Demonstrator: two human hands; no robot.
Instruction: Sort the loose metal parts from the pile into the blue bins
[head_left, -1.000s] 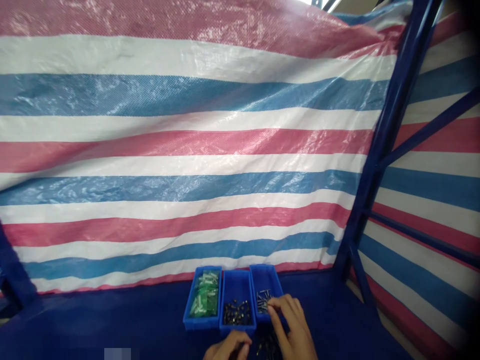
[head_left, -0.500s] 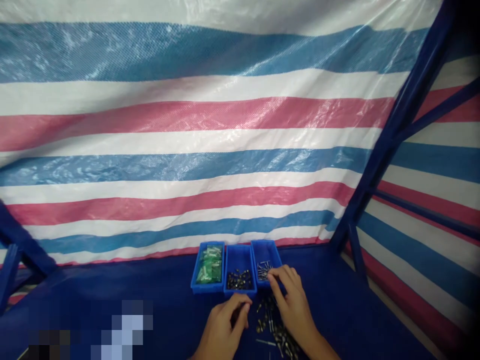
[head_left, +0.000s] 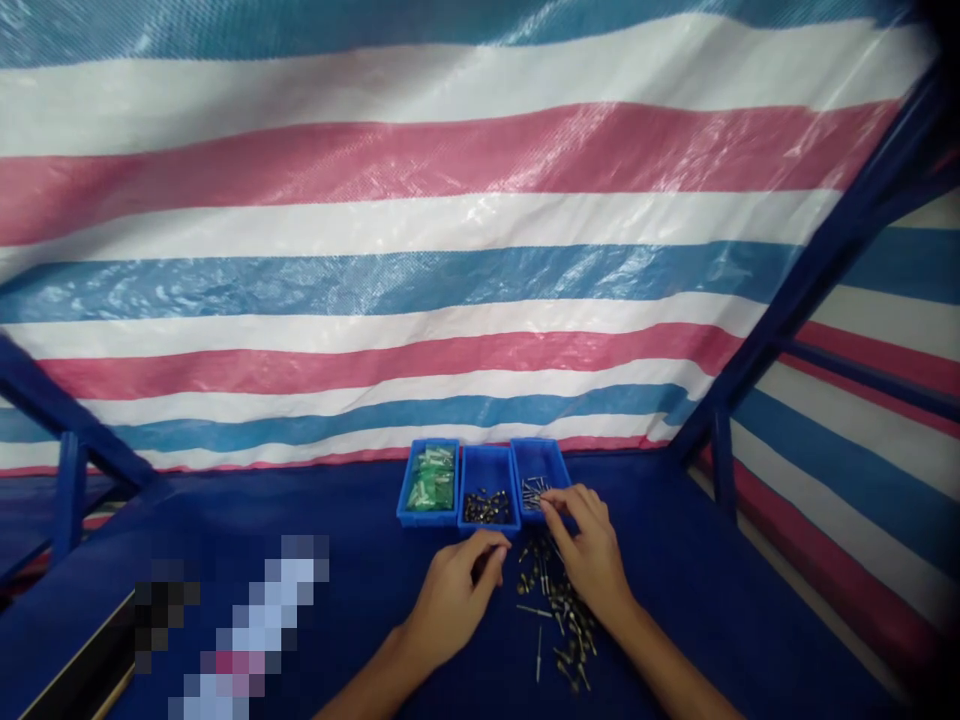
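Observation:
My left hand (head_left: 459,590) is over the table in front of the middle blue bin (head_left: 487,462), thumb and fingertips pressed together. Whatever is between them is too small or hidden to make out. Dark, brassy small metal parts (head_left: 487,507) lie in that bin. With its fingers drawn together, my right hand (head_left: 589,550) reaches over the front of the right blue bin (head_left: 541,455), fingertips at the thin silver pins (head_left: 534,490) inside. I cannot tell whether it grips one. Beside and partly under this hand spreads a loose pile of pin-like metal pieces with brassy ends (head_left: 574,625).
A left blue bin (head_left: 427,518) holds small green-and-clear packets (head_left: 433,478). Dark blue frame posts (head_left: 750,345) and striped sheeting (head_left: 420,220) enclose the table (head_left: 360,510) at back and right. A dark, light-edged object (head_left: 82,650) and a blurred-out patch lie at left.
The view has tilted down, so more of the table and the loose metal pieces shows. Both hands keep nearly the same pose relative to the bins.

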